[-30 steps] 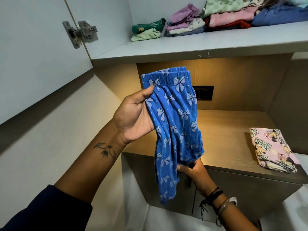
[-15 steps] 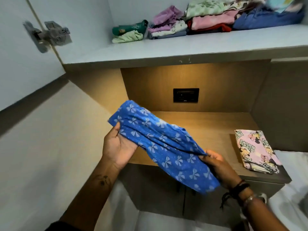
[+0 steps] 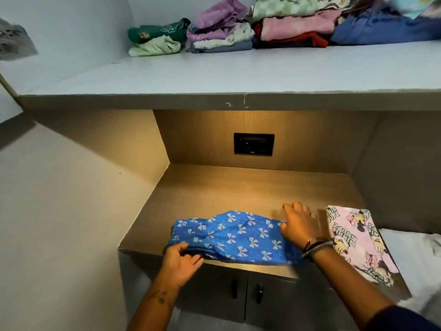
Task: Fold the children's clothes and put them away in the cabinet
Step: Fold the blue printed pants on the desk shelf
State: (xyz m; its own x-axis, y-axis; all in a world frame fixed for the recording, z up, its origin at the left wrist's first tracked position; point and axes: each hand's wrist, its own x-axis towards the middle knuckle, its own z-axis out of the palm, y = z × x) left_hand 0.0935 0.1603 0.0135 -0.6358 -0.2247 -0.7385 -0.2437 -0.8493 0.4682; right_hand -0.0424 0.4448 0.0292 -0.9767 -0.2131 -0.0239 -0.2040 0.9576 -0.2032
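Observation:
Blue children's trousers with white bows point(image 3: 232, 236) lie folded across the front of the wooden counter point(image 3: 238, 187). My left hand point(image 3: 181, 263) pinches their near left edge at the counter's front. My right hand point(image 3: 299, 224) rests flat with fingers spread on their right end. A folded pink cartoon-print garment point(image 3: 355, 240) lies to the right on the same counter. Stacks of folded clothes point(image 3: 238, 29) sit at the back of the grey cabinet shelf point(image 3: 214, 75) above.
A black socket plate point(image 3: 253, 144) sits in the niche's back wall. Two cabinet doors with dark handles point(image 3: 245, 291) are below the counter. A white wall is on the left, an open cabinet door's hinge point(image 3: 14, 41) at upper left. White bedding point(image 3: 415, 254) lies at right.
The blue trousers went from hanging upright in my hands to lying flat on the counter. Both hands came down with them, and my view tilted and shifted right.

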